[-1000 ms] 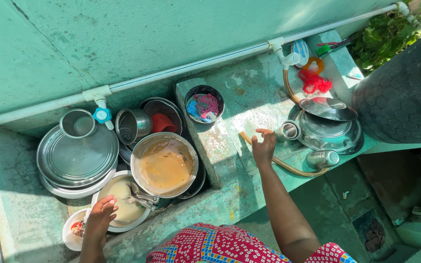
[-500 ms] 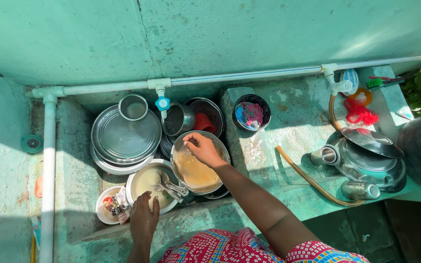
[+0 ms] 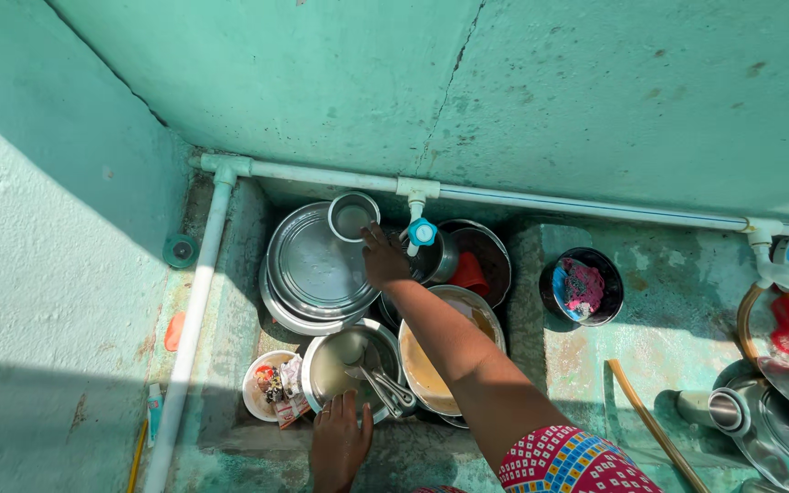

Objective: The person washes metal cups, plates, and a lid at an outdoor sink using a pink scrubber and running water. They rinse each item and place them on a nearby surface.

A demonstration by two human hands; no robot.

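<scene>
Two hands are at work over a sunken washing trough crowded with steel vessels. The right hand (image 3: 383, 260) is stretched far forward, arm nearly straight across the pots, with fingers resting on the rim edge of the stacked steel plates (image 3: 314, 271), just below a small steel cup (image 3: 353, 216) that sits upright on them. Whether those fingers are pinching anything I cannot tell; they look loosely curled and hold nothing that shows. The blue tap handle (image 3: 422, 232) hangs just beside the wrist, so the dishes seem gathered there to sit under the water. The left hand (image 3: 339, 445) lies flat and open, palm down, on the front ledge of the trough, touching the rim of a pot of cloudy water (image 3: 344, 367) with utensils standing in it; it reads as a brace for the long reach. A small white bowl of scraps (image 3: 268, 385) sits near that pot, and a wide pan of brownish liquid (image 3: 433, 363) lies under the right forearm
</scene>
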